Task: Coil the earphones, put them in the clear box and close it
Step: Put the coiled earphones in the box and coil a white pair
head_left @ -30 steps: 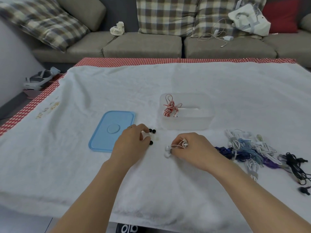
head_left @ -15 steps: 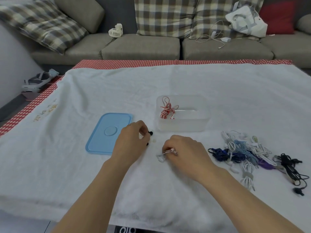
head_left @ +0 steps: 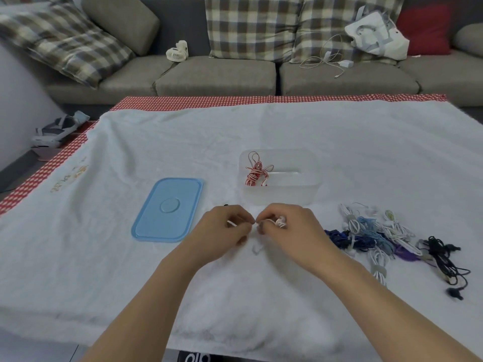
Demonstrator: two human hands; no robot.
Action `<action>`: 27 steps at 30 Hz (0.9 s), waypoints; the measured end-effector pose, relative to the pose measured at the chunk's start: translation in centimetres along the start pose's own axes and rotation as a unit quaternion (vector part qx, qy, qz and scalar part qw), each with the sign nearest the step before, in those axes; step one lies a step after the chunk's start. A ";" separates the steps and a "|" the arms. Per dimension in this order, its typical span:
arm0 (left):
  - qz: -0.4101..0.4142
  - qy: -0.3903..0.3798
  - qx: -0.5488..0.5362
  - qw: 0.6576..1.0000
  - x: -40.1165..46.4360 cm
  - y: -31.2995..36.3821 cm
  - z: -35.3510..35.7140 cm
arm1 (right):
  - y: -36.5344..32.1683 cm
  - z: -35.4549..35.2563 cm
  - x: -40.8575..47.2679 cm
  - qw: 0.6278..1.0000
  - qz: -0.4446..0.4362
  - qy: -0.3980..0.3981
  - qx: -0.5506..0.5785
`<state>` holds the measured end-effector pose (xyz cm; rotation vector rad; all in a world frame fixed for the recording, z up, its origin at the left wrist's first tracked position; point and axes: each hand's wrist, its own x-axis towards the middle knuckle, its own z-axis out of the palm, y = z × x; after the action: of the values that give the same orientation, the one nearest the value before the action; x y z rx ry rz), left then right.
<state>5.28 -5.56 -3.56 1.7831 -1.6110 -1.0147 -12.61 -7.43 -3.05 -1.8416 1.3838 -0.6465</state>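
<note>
**Earphones pinched at centre frame**

Earphones (head_left: 278,222), white and thin-corded, sit bunched in your right hand (head_left: 288,228); your left hand (head_left: 224,229) pinches one end. Above stands the frosted clear box (head_left: 308,189); the smooth blue lid (head_left: 168,209) lies left.

Bare forearms, no sleeves, hands (head_left: 224,228) ungloved

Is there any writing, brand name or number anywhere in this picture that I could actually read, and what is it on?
"olo", or something close to it: white characters on a dark object cut off at the bottom edge of the view; uncertain.
Yellowish embroidery on the white cloth, left side: too blurred to read.
Blue lid: only a raised circle, no text.
Clear box: no label visible.
</note>
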 end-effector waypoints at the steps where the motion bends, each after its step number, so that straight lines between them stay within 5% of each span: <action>1: -0.005 -0.008 -0.028 1.000 -0.1 0.1 0.1 | -0.4 -0.4 0.0 0.998 0.014 0.006 0.056; 7: -0.038 -0.042 -0.262 0.963 0.1 1.5 0.5 | -1.4 -1.8 -0.3 0.978 0.076 0.011 0.194; 19: 0.001 -0.046 -0.232 0.972 0.1 2.3 0.9 | -0.3 -2.0 -0.4 0.993 -0.001 0.040 0.108; 27: 0.022 -0.021 -0.192 0.981 -0.5 2.8 0.5 | -0.9 -3.0 -0.3 0.968 0.073 0.027 0.239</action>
<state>3.20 -5.43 -1.54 1.4696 -1.3595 -1.2526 -14.44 -7.78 -0.53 -1.3371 1.2496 -0.8697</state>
